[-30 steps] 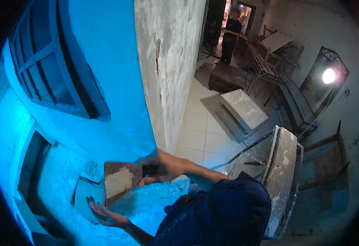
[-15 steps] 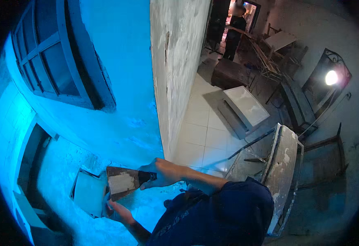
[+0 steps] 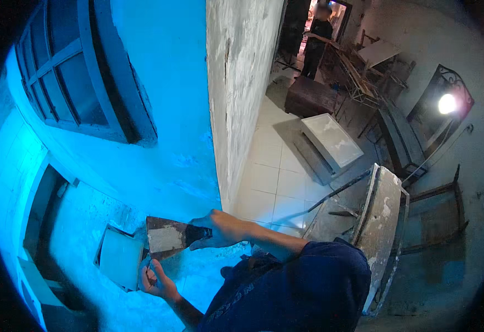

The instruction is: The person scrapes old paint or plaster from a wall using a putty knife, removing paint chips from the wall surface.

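Observation:
A wide putty knife [image 3: 167, 237] with a dark handle is gripped in my right hand [image 3: 222, 228], its blade pointing left. Pale filler coats part of the flat blade, and the rest looks brownish. Just under the blade's lower left corner, my left hand [image 3: 158, 281] has its fingers curled in toward the thumb. Something small and dark seems to be at those fingertips, too small to name. Beyond the hands rises a plastered wall [image 3: 170, 171], lit blue, ending in a rough corner edge above my right hand.
A barred window [image 3: 67, 72] is set in the wall at left. A pale square panel [image 3: 119, 260] lies low by my left hand. At right stand a worn white-topped table [image 3: 383, 216], a low white table [image 3: 333, 143] and a bright lamp [image 3: 447, 104]. A person [image 3: 316, 47] stands far back.
My left hand has turned and dropped slightly from the blade's lower edge, its fingers curling more. The putty knife has shifted a little to the right and up.

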`<action>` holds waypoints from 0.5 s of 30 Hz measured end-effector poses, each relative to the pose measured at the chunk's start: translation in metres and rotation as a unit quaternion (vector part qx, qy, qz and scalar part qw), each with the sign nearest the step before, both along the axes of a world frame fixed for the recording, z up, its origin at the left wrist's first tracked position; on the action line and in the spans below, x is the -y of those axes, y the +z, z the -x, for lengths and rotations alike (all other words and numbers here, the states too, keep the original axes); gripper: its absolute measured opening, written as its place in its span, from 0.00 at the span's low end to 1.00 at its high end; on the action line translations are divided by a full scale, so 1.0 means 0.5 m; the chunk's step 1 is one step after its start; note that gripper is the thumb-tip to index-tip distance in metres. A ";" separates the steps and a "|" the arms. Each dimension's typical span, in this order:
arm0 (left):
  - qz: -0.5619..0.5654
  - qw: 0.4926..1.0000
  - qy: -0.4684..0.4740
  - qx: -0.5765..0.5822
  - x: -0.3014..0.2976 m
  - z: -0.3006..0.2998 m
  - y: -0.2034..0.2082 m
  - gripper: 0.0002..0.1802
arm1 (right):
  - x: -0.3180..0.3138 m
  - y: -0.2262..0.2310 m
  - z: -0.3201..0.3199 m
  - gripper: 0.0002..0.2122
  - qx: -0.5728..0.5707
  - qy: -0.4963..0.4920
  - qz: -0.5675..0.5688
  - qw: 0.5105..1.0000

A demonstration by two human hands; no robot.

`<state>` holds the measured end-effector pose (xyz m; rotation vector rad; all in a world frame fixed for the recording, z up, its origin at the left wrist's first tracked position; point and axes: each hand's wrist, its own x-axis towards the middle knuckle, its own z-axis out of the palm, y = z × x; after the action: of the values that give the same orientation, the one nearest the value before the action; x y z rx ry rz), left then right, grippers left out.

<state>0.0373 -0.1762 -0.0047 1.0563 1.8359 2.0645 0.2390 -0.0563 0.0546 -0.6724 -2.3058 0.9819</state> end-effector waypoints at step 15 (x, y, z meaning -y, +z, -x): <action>-0.028 0.998 0.053 0.018 -0.015 0.014 -0.067 0.16 | 0.005 0.039 -0.025 0.19 0.099 0.027 0.094 0.990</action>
<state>0.0303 -0.1685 -0.0385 0.9478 1.8663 2.1910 0.2514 -0.0588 0.0743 -0.8196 -2.4327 1.2177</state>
